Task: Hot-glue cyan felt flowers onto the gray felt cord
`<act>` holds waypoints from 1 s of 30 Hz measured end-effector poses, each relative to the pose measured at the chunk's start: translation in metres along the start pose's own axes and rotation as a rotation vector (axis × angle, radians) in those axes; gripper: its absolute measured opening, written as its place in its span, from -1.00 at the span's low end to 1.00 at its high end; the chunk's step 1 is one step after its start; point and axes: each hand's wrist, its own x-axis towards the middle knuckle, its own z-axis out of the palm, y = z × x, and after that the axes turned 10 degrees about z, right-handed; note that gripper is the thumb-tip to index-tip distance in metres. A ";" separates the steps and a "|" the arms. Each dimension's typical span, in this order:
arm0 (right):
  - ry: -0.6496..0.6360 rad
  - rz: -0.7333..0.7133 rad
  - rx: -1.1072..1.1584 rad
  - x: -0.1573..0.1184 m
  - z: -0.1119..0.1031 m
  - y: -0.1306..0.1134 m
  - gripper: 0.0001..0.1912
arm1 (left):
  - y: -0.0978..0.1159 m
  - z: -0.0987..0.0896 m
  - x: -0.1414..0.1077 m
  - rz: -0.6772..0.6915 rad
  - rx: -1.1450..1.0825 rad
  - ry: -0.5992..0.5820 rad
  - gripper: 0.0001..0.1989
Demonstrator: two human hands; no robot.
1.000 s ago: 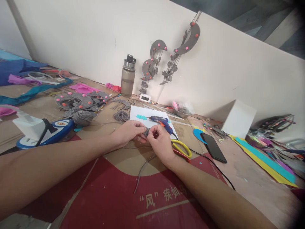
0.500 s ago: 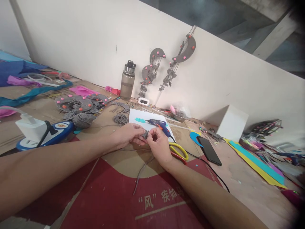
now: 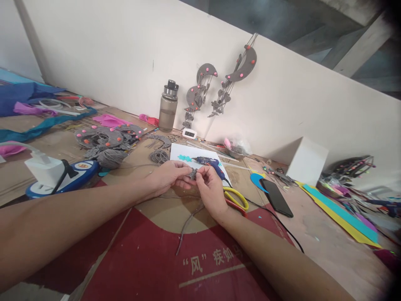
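Between my two hands is a small piece wrapped in grey yarn (image 3: 193,174). My left hand (image 3: 173,175) pinches it from the left, fingers curled under. My right hand (image 3: 210,186) grips its right side with thumb and forefinger. A loose grey yarn tail (image 3: 185,230) runs down from below my right hand onto the red and tan cardboard (image 3: 150,259). Just beyond my hands, a blue glue gun (image 3: 214,164) lies on a white sheet (image 3: 180,150) beside a turquoise cut-out (image 3: 184,158). Yellow-and-red-handled scissors (image 3: 235,196) lie by my right wrist.
At left stand a power strip (image 3: 78,173) with a white charger (image 3: 45,171) and grey yarn-wrapped crescents (image 3: 100,137). A bottle (image 3: 168,108) and small clock (image 3: 189,133) stand by the wall. Right are a phone (image 3: 277,198), black cord (image 3: 282,225) and coloured sheets (image 3: 341,213).
My right fingers have shifted slightly right, so more of the grey yarn piece shows between the hands. The whole view has moved a little.
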 end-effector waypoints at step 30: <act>-0.042 -0.025 -0.106 -0.001 -0.001 0.001 -0.94 | 0.001 0.002 -0.002 -0.007 0.124 -0.002 -0.89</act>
